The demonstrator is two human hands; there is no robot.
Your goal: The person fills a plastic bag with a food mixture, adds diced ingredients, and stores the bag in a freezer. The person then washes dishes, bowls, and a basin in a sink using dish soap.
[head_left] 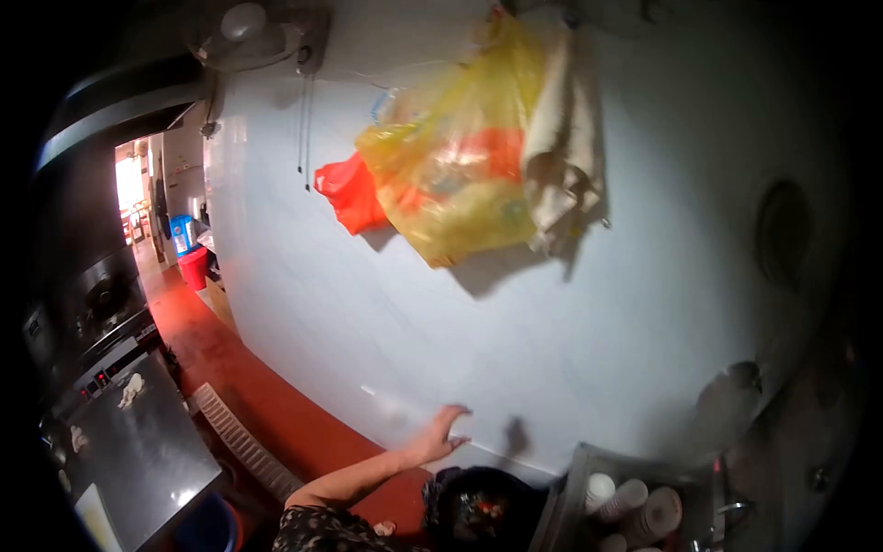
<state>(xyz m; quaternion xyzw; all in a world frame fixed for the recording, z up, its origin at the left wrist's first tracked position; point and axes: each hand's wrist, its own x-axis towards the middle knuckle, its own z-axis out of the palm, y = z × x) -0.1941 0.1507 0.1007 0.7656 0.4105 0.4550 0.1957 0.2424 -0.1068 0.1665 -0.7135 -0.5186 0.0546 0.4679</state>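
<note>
Yellow plastic bag (460, 175) hung above the black bin (440, 501), probably for easy reach, person's left hand (440, 437) near the bin holding nothing, fingers apart, right hand unseen so can't tell.

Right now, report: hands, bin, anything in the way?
Left hand open, near black-lined bin. Right hand out of view. Scraps inside; no obstruction visible.

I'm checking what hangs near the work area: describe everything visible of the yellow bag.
The yellow bag looks like thin, glossy, see-through plastic, creased and bulging, with orange-red patches showing. It hangs high against the pale wall, gathered narrow on top, wider below. Red material juts out at picture-left; beige cloth hangs at picture-right, overlapping its edge. No hand touches it.
</note>
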